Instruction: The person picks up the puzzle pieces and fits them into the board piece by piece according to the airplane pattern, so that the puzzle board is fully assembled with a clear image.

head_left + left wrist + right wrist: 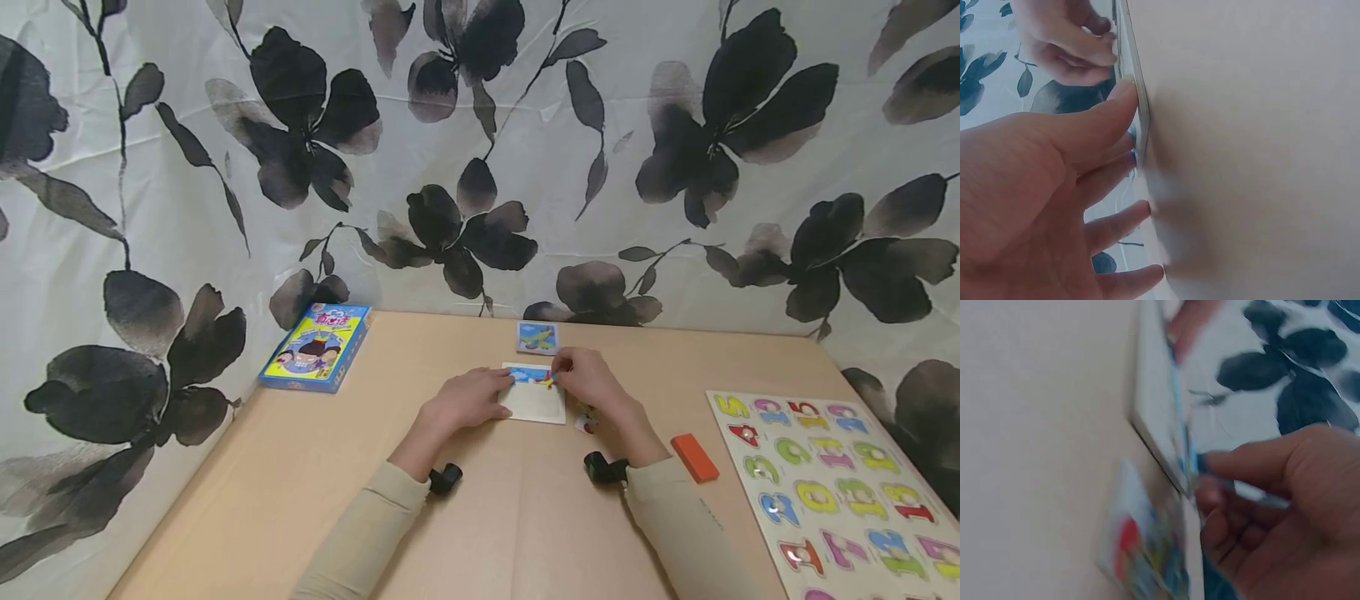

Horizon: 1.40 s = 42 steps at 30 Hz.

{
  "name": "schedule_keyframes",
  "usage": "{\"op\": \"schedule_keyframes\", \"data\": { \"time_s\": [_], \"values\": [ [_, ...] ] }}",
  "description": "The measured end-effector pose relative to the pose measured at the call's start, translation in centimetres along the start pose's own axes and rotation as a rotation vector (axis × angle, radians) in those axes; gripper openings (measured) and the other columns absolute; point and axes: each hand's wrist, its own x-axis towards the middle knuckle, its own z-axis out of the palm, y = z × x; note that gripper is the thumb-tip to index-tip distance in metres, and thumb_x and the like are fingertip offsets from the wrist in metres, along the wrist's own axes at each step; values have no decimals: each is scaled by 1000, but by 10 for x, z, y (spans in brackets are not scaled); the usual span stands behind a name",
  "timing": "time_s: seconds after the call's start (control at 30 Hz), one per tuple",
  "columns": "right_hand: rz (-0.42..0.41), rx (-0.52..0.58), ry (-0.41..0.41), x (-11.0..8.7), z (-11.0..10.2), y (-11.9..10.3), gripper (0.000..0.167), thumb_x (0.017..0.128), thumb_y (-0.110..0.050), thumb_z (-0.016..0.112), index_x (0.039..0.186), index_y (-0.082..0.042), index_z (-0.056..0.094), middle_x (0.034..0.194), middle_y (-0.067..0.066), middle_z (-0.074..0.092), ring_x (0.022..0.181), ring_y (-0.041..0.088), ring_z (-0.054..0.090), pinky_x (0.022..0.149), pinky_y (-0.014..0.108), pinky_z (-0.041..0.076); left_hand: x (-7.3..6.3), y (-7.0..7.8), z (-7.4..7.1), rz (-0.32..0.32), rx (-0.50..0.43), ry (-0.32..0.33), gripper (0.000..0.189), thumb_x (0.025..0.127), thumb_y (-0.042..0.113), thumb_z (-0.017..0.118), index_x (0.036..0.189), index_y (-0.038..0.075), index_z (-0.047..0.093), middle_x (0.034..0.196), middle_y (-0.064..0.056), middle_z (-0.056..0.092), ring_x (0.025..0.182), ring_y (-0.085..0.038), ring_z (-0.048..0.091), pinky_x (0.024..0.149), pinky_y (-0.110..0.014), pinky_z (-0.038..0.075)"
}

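A small white puzzle tray lies on the table, a strip of blue and red picture pieces along its far side. My left hand rests at the tray's left edge, thumb and first fingers touching it. In the left wrist view the other fingers of that hand spread down to the table. At the tray's far right corner my right hand pinches a small blue puzzle piece, mostly hidden by the fingertips. Loose colourful pieces lie under the right wrist, blurred in the right wrist view.
Beyond the tray sits a small blue picture card. A blue and yellow box lies at the back left. To the right are an orange-red block and a white sheet of colourful letter shapes. A flower-printed cloth hangs behind the table.
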Motion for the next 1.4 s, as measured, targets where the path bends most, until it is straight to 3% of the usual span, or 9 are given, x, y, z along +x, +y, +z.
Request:
{"op": "schedule_keyframes", "data": {
  "time_s": [0.13,0.23,0.47,0.67,0.93,1.17,1.4],
  "values": [
    [-34,33,63,-6,-23,6,19,92,-6,58,106,-1,70,100,13,68,88,25,58,72,31,50,-1,-2,1,2,-2,2,63,95,41,65,151,20,45,160,3,39,148,-25,36,113,-50,40],
    [-16,2,75,-12,-37,12,20,94,-8,58,109,-2,69,102,12,68,92,26,58,78,32,50,0,-4,3,2,2,5,64,94,42,66,151,21,45,160,4,38,149,-24,35,112,-51,41],
    [20,-86,-36,-29,-59,23,23,92,-4,57,111,-1,68,98,12,65,88,25,55,75,31,48,0,-7,5,5,1,7,65,94,43,66,151,21,45,160,4,38,149,-25,36,113,-50,40],
    [37,-122,-75,-44,-72,31,23,91,-4,60,112,-3,68,95,11,64,87,24,55,75,31,48,-1,-8,6,2,-17,-1,64,94,42,65,151,21,44,161,4,37,149,-26,35,114,-51,39],
    [45,-128,-158,-51,-66,41,27,85,-5,69,111,-3,66,93,10,62,86,24,54,73,31,47,-1,-8,5,-10,-37,-6,65,94,43,65,151,22,44,161,5,36,150,-26,33,116,-51,37],
    [14,-189,-154,-42,-50,40,42,85,-5,68,127,-5,64,87,9,59,79,22,51,66,29,43,-2,-8,4,-6,-49,3,64,94,42,66,151,21,44,160,4,38,149,-27,34,116,-51,36],
    [48,-174,-130,-43,-49,41,25,85,-4,70,110,-6,69,92,11,60,85,24,52,70,31,48,-3,-4,1,-1,-64,3,65,94,40,66,151,20,44,161,3,37,150,-28,33,116,-52,35]
  ]
}}
